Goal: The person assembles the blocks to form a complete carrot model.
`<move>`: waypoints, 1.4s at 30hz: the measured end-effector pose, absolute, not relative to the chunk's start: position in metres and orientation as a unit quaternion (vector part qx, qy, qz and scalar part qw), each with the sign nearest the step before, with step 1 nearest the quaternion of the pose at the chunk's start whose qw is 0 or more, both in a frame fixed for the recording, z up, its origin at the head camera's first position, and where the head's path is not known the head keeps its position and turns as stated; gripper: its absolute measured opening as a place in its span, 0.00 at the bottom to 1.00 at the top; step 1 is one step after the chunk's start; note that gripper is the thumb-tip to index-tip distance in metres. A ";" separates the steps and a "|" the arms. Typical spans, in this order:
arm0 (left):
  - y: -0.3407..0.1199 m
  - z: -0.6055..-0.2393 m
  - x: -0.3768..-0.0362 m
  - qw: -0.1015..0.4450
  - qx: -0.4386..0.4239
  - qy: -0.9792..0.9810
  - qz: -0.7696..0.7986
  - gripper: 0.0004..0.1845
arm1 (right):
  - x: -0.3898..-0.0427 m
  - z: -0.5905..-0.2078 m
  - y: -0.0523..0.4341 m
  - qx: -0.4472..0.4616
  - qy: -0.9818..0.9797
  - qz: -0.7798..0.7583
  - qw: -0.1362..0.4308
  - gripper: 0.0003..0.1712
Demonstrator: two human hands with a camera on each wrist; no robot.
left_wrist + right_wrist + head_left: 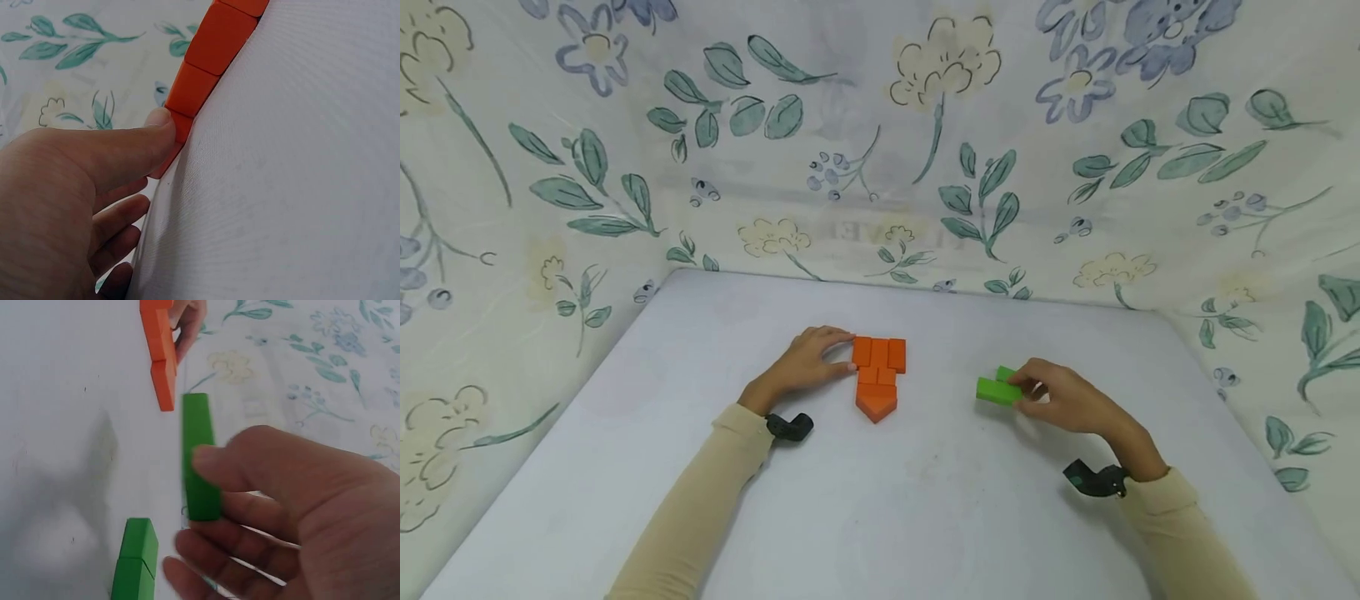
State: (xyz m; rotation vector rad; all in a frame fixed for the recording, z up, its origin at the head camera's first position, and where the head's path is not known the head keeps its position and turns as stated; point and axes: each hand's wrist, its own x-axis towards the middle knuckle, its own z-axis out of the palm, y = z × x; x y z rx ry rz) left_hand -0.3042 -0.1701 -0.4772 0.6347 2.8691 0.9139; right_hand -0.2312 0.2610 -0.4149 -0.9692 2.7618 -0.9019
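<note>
Floral cloth (925,167) walls in the pale grey surface (925,500) where I work. My left hand (805,364), fingers nearly straight, presses its thumb against the left edge of the orange blocks (878,371), which lie flat in an arrow shape, long axis running away from me, tip pointing toward me. My right hand (1063,397) pinches a long green block (997,391) between thumb and fingers, its long axis lying roughly left to right on the surface. A second green block (139,550) lies just beside it, well right of the orange ones.
</note>
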 end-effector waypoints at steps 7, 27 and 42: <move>-0.171 -0.480 -0.307 0.032 0.209 0.929 0.302 0.33 | -0.244 -0.414 0.239 -0.315 0.889 -0.330 -0.037 0.16; -0.171 -0.480 -0.300 0.027 0.208 0.934 0.289 0.33 | -0.321 -0.409 0.143 -0.301 0.903 -0.306 -0.012 0.17; -0.172 -0.479 -0.299 0.028 0.209 0.932 0.296 0.32 | -0.363 -0.427 0.094 -0.248 0.922 -0.284 0.086 0.19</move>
